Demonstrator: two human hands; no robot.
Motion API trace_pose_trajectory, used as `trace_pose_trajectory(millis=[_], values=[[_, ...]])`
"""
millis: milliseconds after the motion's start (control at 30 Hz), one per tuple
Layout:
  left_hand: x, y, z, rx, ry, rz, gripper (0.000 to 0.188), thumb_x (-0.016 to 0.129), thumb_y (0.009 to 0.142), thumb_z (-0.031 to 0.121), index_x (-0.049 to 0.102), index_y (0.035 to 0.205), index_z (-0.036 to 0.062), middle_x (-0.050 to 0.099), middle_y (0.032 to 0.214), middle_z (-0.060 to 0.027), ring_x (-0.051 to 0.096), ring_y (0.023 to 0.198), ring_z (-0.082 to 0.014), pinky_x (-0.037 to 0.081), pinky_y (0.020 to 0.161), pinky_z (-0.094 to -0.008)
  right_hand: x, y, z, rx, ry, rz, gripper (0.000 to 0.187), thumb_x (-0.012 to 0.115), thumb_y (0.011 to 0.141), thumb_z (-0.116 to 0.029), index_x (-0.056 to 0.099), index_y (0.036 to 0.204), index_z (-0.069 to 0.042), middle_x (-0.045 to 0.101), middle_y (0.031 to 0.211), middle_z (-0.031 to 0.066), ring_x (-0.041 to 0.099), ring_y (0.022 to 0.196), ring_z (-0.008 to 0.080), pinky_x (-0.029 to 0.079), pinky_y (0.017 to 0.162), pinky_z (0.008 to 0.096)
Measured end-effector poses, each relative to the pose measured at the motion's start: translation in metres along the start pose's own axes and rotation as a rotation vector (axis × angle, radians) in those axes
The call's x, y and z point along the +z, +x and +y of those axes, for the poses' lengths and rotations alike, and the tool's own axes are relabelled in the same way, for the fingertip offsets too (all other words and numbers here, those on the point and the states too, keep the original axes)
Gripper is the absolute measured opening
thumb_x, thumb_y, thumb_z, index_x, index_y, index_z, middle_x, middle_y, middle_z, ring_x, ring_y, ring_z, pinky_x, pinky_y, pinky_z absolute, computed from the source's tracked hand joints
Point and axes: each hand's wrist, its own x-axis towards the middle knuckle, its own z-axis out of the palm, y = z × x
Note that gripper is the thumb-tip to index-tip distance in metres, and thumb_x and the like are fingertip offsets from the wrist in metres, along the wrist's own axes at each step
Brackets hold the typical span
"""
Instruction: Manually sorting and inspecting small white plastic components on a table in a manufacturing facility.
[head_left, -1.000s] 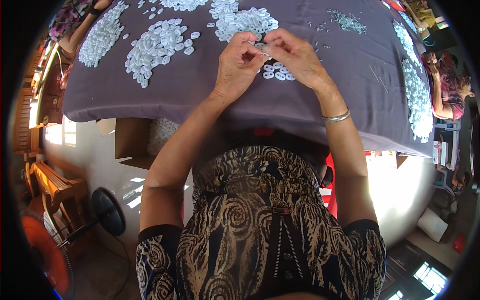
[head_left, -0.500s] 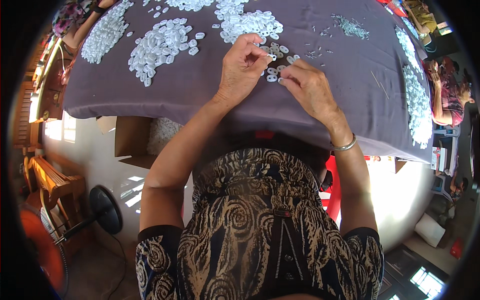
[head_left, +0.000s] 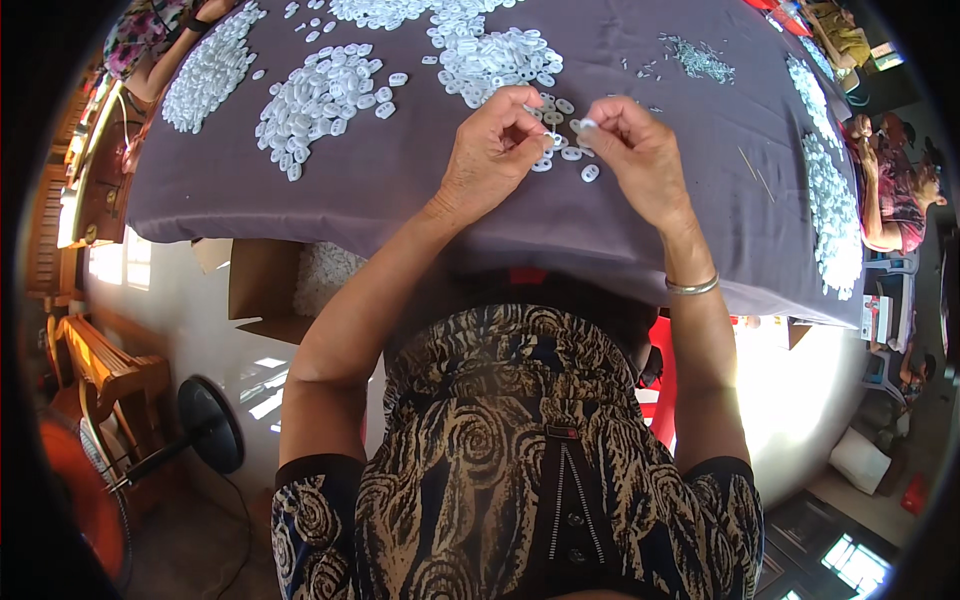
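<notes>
1. Pinches a small white oval (head_left: 553, 138) at the fingertips of the left hand (head_left: 485, 155), with a narrow grip, just nearer the body than the main pile (head_left: 497, 62)
2. Pinches a white piece (head_left: 586, 125) between thumb and finger of the right hand (head_left: 645, 165), also narrowly, to the right of the main pile and nearer the body
3. Holds both hands near each other but apart; cannot make out the piece's full shape behind the fingers
4. Has loose ovals (head_left: 571, 154), two-holed, just nearer the body than the main pile, partly hidden by the left hand
5. Has grey pins (head_left: 703, 60) strewn on the purplish cloth (head_left: 380, 190), well right of the main pile
6. Has two thin sticks (head_left: 757, 172) farther right of the main pile and nearer the body
7. Has a second pile (head_left: 318, 100) left of the main pile, and a third pile (head_left: 210, 75) beyond that
8. Has a long pile (head_left: 833, 200) far right of the main pile, with a co-worker (head_left: 895, 190) past it
9. Wears a silvery bracelet (head_left: 692, 287) on the right wrist, nearer the body than the main pile
</notes>
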Motion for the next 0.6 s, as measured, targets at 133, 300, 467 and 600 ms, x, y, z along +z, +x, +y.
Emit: trace_pose_trajectory(millis=[133, 300, 467, 600], values=[[0.001, 0.001, 0.003, -0.005, 0.027, -0.037, 0.036, 0.065, 0.082, -0.002, 0.049, 0.114, 0.0016, 0.059, 0.076, 0.0002, 0.052, 0.067, -0.0033, 0.045, 0.061, -0.0193, -0.003, 0.012, -0.003, -0.010, 0.152, -0.043, 0.008, 0.061, 0.090, -0.006, 0.065, 0.095, -0.002, 0.062, 0.083, -0.0020, 0.054, 0.077, 0.0038, 0.045, 0.071, 0.0199], [-0.001, 0.000, 0.002, -0.009, 0.043, -0.048, 0.038, 0.064, 0.081, -0.002, 0.048, 0.115, 0.0019, 0.059, 0.076, -0.0004, 0.053, 0.067, -0.0043, 0.046, 0.062, -0.0205, 0.004, 0.022, -0.004, -0.001, 0.058, -0.108, 0.012, 0.060, 0.091, -0.008, 0.066, 0.099, -0.001, 0.064, 0.086, -0.0020, 0.055, 0.079, 0.0041, 0.045, 0.071, 0.0197], [0.000, 0.001, -0.001, 0.011, 0.042, -0.053, 0.039, 0.065, 0.080, -0.002, 0.048, 0.115, 0.0032, 0.060, 0.075, -0.0008, 0.054, 0.067, -0.0048, 0.046, 0.062, -0.0215, 0.005, 0.023, 0.000, 0.010, -0.044, -0.137, 0.013, 0.060, 0.091, -0.009, 0.067, 0.100, -0.002, 0.064, 0.084, -0.0028, 0.054, 0.077, 0.0034, 0.045, 0.069, 0.0197], [-0.001, 0.001, -0.002, 0.020, 0.053, -0.055, 0.039, 0.065, 0.080, -0.002, 0.048, 0.115, 0.0034, 0.060, 0.075, -0.0005, 0.054, 0.067, -0.0051, 0.046, 0.062, -0.0212, 0.006, 0.021, -0.001, 0.018, -0.034, -0.140, 0.013, 0.061, 0.091, -0.009, 0.067, 0.099, -0.002, 0.064, 0.082, -0.0034, 0.053, 0.075, 0.0029, 0.044, 0.067, 0.0195]])
